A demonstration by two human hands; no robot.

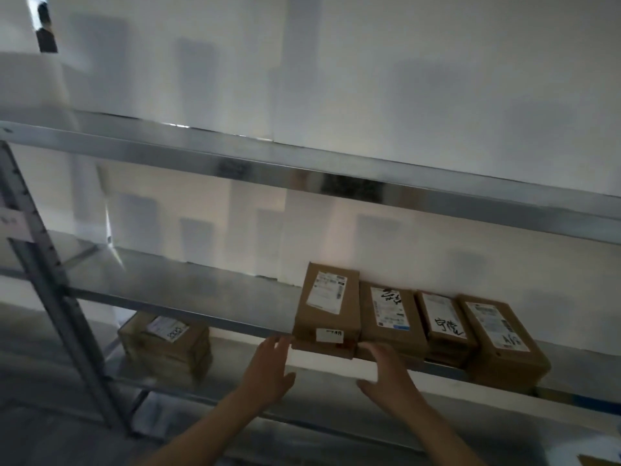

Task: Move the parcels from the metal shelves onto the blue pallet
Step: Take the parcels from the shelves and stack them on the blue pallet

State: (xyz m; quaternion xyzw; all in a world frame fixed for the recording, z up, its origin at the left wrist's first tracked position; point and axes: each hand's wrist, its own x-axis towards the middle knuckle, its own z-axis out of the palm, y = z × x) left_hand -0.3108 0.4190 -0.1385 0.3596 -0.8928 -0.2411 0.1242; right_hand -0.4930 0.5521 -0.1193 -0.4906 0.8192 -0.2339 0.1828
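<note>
Left hand [268, 366]: held open, nothing gripped, at parcel's [327, 307] corner.
Right hand [386, 371]: held open, nothing gripped.
Shelf [201, 290]: parcel carried, leftmost of four.

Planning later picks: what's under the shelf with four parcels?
One cardboard parcel on the lower shelf, at left. The left hand and right hand cover part of that shelf.

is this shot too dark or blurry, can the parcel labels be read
Head view: dim and underexposed, with soft box-shaped shadows on the white wall; motion blur smears the left hand, the right hand and the lone brown cardboard parcel lower down; streaky glare runs along the upper grey metal shelf edge; labels on the row of four brown cardboard parcels show bold handwriting, but the fine print is unreadable.
</note>
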